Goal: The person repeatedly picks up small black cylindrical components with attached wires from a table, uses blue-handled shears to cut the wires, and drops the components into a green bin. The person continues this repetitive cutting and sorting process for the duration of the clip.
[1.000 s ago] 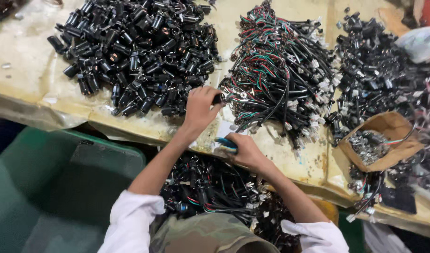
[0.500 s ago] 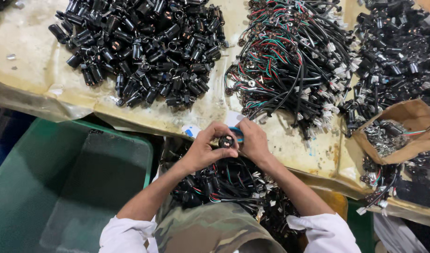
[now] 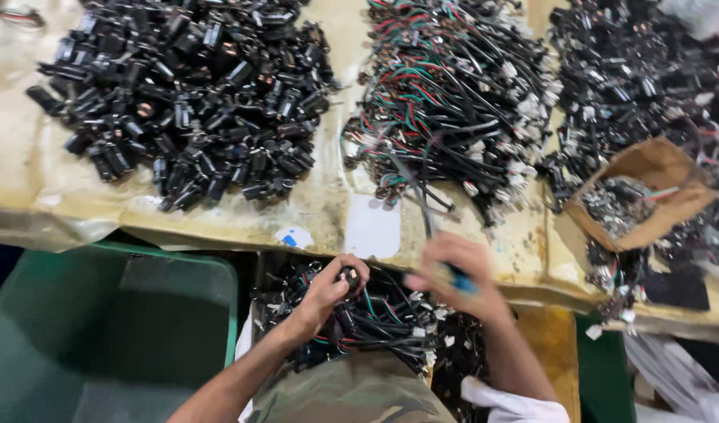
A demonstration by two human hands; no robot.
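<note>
On top of the big table (image 3: 30, 188), covered in a yellowish sheet, lie three heaps: a wide pile of small black plugs (image 3: 187, 102) on the left side, a tangle of red, green and black wires (image 3: 453, 86) in the middle, and more dark parts (image 3: 634, 70) on the right. Below the table edge sits a large green bin (image 3: 101, 337), and just beside it a box of finished black wires (image 3: 391, 321) with white ends, right in front of the person. A torn brown cardboard box (image 3: 649, 168) full of tiny shiny bits lies tilted at the right. A white paper card (image 3: 373, 227) and a little white-and-blue sticker (image 3: 294, 236) rest flat on the sheet near the edge. Both arms reach up from the bottom, bent at the elbow. The left hand (image 3: 328, 290) hovers over the wire box with its fingers curled tight around a small black plug (image 3: 348, 276) — the thumb and first finger pinch it. The right hand (image 3: 453, 274) is blurry; it is closed in a loose fist around a small blue tool (image 3: 460, 280), and a dark wire (image 3: 422, 207) runs from this hand up to the middle heap.
</note>
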